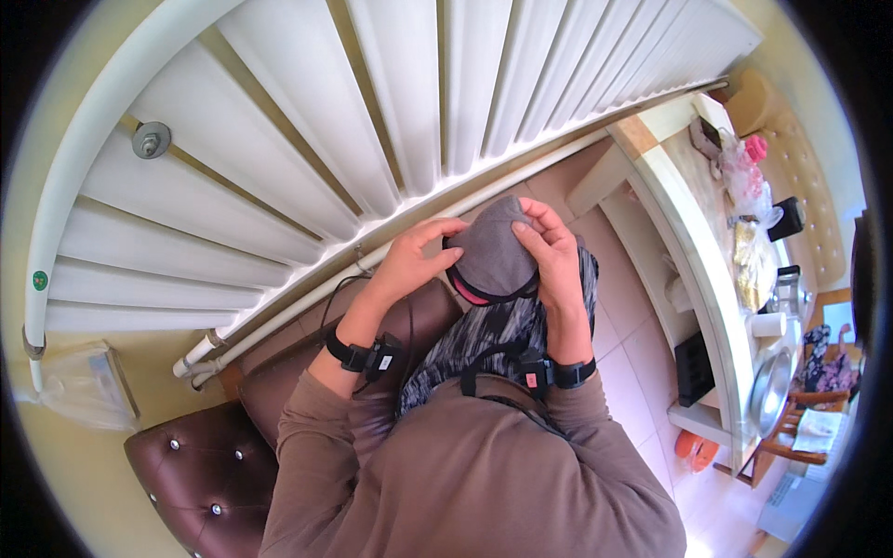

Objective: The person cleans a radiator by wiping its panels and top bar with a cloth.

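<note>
A grey fabric item point(492, 247) with black edging and a pink inner side, possibly a cap or a slipper, is held up between both hands over my lap. My left hand point(425, 254) pinches its left edge between thumb and fingers. At its upper right side, my right hand point(551, 244) grips the cloth, with the thumb on the grey face and the fingers behind it. Black straps with small devices sit on both wrists. Below the item are my black-and-grey patterned trousers point(453, 356).
A white radiator point(391, 104) and its pipes run along the wall in front. I sit on a brown tufted leather seat point(209, 474). To the right stands a table point(670, 188) with plastic bags, a white cup point(769, 324) and a metal basin point(771, 392). A person point(834, 370) is at the far right.
</note>
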The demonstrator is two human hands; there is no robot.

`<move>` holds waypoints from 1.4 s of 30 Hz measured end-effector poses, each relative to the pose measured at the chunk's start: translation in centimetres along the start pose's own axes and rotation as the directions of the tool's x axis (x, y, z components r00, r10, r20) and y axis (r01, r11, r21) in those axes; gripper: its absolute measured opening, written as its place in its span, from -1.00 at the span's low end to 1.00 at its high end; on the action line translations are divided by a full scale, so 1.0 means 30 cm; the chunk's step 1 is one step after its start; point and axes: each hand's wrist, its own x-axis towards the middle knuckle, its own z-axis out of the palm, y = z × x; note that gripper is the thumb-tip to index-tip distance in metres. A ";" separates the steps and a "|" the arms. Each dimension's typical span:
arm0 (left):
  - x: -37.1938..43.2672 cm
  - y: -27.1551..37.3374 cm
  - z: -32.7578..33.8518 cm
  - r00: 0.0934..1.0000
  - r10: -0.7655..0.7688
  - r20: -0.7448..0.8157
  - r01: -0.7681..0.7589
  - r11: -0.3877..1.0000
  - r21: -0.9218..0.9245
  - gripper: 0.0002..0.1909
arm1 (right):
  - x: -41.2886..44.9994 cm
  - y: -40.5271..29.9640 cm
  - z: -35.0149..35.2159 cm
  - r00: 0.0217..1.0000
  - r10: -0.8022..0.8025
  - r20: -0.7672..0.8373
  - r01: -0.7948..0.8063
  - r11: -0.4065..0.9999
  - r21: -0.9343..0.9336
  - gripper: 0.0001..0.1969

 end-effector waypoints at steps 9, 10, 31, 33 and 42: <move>-0.060 -0.074 -0.009 0.940 -0.334 0.068 0.326 0.823 -0.466 -0.64 | -0.022 0.013 -0.048 0.990 -0.003 -0.142 0.000 1.000 -0.021 -0.68; -0.073 -0.090 -0.010 0.947 -0.321 0.016 0.277 0.789 -0.548 -0.68 | -0.029 0.006 -0.039 0.991 -0.003 -0.137 0.009 0.999 0.040 -0.68; -0.202 0.146 0.024 0.888 -0.406 -0.217 -0.062 0.360 -0.931 -0.41 | -0.068 -0.101 0.137 0.874 -0.410 0.262 0.487 0.740 -0.465 -0.85; -0.310 0.274 -0.092 0.836 -0.302 -0.458 -0.333 0.385 -0.861 -0.40 | -0.025 -0.130 0.130 0.917 -0.332 0.220 0.398 0.782 -0.479 -0.84; -0.554 0.678 -0.635 -0.100 0.782 -0.615 0.258 0.617 0.743 -0.51 | -0.066 -0.039 -0.006 0.955 -0.224 0.192 0.287 0.856 -0.430 -0.81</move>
